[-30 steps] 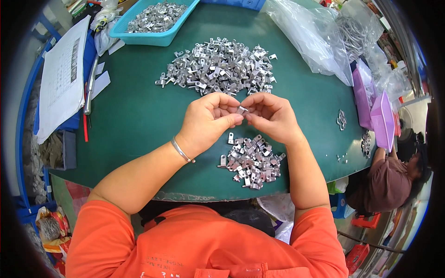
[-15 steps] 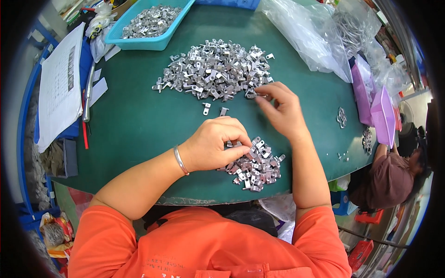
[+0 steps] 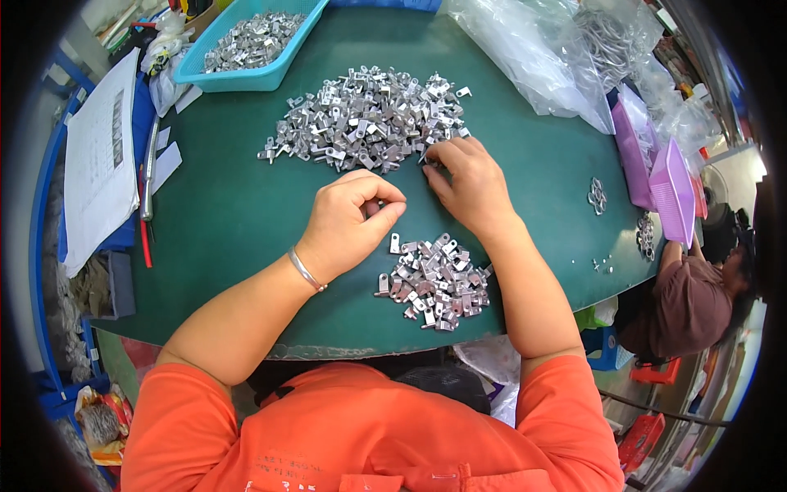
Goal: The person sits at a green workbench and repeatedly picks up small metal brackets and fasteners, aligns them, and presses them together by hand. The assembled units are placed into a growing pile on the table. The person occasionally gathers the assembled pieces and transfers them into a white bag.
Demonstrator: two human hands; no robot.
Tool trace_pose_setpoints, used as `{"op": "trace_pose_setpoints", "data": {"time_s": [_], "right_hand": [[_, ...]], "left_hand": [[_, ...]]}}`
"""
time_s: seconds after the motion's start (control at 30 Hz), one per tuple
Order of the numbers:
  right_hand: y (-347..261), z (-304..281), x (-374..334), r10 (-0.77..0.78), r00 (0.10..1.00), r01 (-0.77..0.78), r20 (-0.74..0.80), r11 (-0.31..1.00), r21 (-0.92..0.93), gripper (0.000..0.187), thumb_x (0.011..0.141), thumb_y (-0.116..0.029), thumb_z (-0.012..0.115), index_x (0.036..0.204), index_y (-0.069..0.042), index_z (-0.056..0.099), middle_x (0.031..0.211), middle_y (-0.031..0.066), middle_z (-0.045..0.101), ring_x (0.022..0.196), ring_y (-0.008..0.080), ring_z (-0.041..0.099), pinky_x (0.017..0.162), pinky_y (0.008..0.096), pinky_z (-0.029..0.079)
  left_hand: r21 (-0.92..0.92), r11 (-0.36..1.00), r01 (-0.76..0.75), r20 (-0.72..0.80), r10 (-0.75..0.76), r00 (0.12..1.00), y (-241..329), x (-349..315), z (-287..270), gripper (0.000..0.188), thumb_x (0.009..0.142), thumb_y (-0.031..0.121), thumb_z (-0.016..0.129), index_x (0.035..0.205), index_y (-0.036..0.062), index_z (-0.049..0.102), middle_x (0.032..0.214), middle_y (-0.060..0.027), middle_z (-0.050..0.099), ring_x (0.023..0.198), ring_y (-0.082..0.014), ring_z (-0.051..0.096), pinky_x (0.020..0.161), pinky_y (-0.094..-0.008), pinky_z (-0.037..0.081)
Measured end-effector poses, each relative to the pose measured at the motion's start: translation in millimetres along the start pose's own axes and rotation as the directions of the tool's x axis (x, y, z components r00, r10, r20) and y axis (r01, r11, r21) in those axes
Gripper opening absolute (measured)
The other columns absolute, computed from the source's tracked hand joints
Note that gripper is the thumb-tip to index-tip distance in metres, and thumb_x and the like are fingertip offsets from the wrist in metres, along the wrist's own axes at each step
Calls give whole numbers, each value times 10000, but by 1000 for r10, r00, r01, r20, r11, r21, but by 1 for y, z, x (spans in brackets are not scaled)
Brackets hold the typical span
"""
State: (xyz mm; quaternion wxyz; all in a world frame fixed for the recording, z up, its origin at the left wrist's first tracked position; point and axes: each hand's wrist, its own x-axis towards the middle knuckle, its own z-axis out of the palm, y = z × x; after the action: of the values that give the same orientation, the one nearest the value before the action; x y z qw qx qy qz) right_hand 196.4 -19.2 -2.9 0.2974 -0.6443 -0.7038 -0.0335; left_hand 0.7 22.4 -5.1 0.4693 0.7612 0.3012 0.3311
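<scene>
A large heap of small silver metal brackets (image 3: 361, 119), bent pieces with holes, lies in the middle of the green table. My right hand (image 3: 471, 180) is at the heap's near right edge, its thumb and curled forefinger closed about a small metal bracket (image 3: 425, 157). My left hand (image 3: 344, 223), with a bangle on its wrist, hovers in front of the heap. Its thumb and forefinger are pinched together; whatever is between them is hidden. Nearer to me, between my forearms, lies a smaller pile of the same brackets (image 3: 438, 283).
A turquoise basket (image 3: 275, 76) of brackets stands at the far left. Papers (image 3: 102, 164) and a metal rod (image 3: 150, 168) lie along the left edge. Clear plastic bags (image 3: 541, 61), purple baskets (image 3: 674, 193) and metal rings (image 3: 597, 197) are at the right. Another person (image 3: 689, 307) sits beyond the right edge.
My left hand has moved from the smaller pile up and left toward the large heap. My right hand stays at the heap's edge, its fingers closer together. The view has shifted slightly.
</scene>
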Motion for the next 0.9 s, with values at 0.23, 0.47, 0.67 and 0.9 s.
{"op": "trace_pose_setpoints", "data": {"time_s": [0.23,0.47,0.67,0.9], "right_hand": [[0,-21,-2,464,755,-617,463,265,741,180,855,-83,650,971,54,653,780,73,660,662,123,626,544,238,503],[-5,-26,-5,273,812,-566,515,157,809,122,836,13,643,948,57,658,836,114,682,728,166,665,634,257,551],[14,-32,-7,131,924,-357,360,636,685,65,770,-7,704,832,-9,689,849,62,675,763,135,623,661,283,497],[9,8,0,201,978,-193,-62,975,111,72,756,-71,694,823,-48,687,748,98,556,774,271,574,677,374,478]], "left_hand": [[-257,950,178,111,-154,982,-7,1,3,258,840,-43,613,1094,-32,570,971,-97,646,864,-136,656,703,-237,534],[-461,859,224,176,-159,972,0,-2,3,220,871,-22,593,1087,-43,556,952,-113,643,854,-162,657,708,-247,530],[-193,973,-128,318,186,930,11,-7,-4,68,794,1,669,858,17,656,852,-72,664,764,-139,639,692,-260,514],[-117,956,-270,240,291,926,6,-4,4,54,744,1,695,766,35,658,807,-48,654,753,-144,620,638,-253,483]]}}
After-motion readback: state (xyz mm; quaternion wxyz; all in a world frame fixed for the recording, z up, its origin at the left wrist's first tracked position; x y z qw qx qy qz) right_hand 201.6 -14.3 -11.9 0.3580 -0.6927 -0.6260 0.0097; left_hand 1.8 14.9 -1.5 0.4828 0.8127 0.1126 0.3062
